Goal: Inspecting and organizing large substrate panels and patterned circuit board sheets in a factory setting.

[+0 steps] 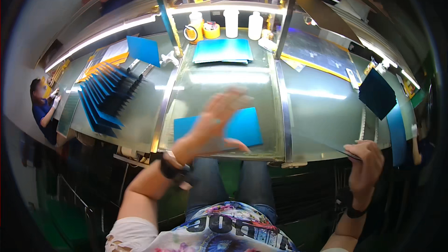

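Flat on the glass-like work surface in front of me lies a blue sheet. My left hand is over it, fingers stretched and thumb apart, slightly smeared by motion; nothing is in it, and whether it touches the sheet I cannot tell. Off to the right, at the table's front edge, my right hand is closed, pinching a thin sheet seen almost edge-on. Farther back in the middle rests a stack of blue sheets.
Several blue panels stand in a row at left, near an upright blue sheet. Dark blue panels stand at right. White bottles and orange tape line the back. Metal posts frame the bench. A gloved co-worker works far left.
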`<action>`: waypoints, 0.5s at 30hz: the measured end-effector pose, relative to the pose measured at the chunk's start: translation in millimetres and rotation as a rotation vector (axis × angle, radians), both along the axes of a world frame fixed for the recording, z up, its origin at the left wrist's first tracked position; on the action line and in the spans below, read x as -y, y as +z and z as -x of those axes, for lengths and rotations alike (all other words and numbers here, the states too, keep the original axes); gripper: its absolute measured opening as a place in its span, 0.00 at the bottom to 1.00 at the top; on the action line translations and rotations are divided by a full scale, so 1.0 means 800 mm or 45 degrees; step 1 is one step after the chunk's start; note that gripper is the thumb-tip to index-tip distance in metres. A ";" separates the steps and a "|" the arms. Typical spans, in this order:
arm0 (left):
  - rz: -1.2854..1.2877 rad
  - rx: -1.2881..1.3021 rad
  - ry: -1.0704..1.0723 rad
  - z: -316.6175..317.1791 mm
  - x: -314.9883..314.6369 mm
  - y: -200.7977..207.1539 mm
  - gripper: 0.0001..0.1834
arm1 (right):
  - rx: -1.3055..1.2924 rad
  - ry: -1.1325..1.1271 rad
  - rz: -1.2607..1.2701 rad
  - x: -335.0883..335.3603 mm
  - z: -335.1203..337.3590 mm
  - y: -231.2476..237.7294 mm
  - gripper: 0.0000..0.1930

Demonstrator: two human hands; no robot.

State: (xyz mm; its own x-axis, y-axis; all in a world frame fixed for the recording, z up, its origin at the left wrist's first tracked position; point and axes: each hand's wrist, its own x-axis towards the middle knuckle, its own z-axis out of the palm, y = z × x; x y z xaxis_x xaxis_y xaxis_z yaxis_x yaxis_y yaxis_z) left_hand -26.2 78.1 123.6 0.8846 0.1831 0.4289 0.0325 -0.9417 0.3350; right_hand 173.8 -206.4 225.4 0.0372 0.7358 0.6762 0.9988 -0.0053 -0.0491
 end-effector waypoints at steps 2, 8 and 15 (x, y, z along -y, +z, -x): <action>0.220 0.046 -0.234 -0.034 0.051 0.009 0.50 | -0.010 0.074 -0.019 -0.011 0.011 0.031 0.04; 1.567 -0.157 -0.375 -0.066 0.119 -0.071 0.15 | 0.160 -0.206 -0.062 -0.064 0.011 0.013 0.17; 2.630 -0.128 -0.129 -0.100 0.137 -0.147 0.14 | -0.362 0.059 0.514 -0.036 0.073 -0.193 0.26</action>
